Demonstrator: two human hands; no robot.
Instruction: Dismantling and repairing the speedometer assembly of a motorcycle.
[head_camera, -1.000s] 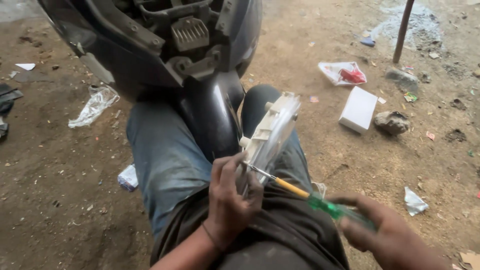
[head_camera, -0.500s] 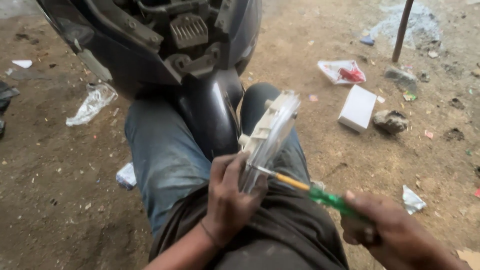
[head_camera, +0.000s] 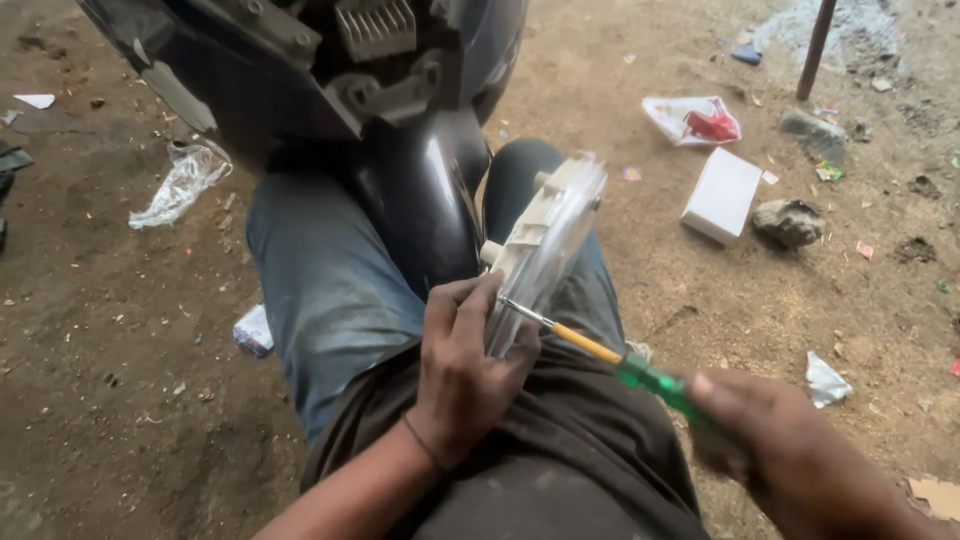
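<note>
hands first: the right hand (head_camera: 790, 450), nearest the camera, is clenched round the green handle of a screwdriver (head_camera: 620, 365), its thin tip set against the edge of a pale plastic housing with a clear cover (head_camera: 545, 240). the left hand (head_camera: 465, 375) grips the lower end of that housing, propped over the lap. judging by this, the tip wants to sit square in its seat, shaft in line, with the left hand bracing firmly so the clear cover is not scratched or cracked. beyond the knees stands a dark scooter body (head_camera: 400, 120); on the dirt ground lie a white box (head_camera: 722, 195) and a stone (head_camera: 790, 220).
</note>
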